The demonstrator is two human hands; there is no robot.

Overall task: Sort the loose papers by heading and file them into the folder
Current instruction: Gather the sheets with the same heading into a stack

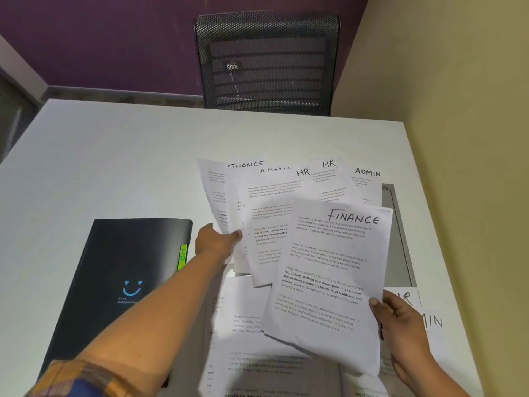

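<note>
My left hand [217, 240] pinches a fanned bunch of printed sheets [266, 202] above the table; their handwritten headings read FINANCE, ADMIN and HR. My right hand [400, 325] grips the lower right corner of a single sheet headed FINANCE [329, 267], held in front of the fan. More loose papers [257, 353] lie flat on the table under both hands, two at the right partly showing HR and ADMIN headings. A closed black folder [120, 276] with a blue smiley and a green HR tab [182, 256] lies to the left.
The white table [114, 156] runs to a beige wall on the right. A grey recessed panel [400, 239] sits in the tabletop by the wall. A black mesh office chair [269, 64] stands behind the far edge, against a purple wall.
</note>
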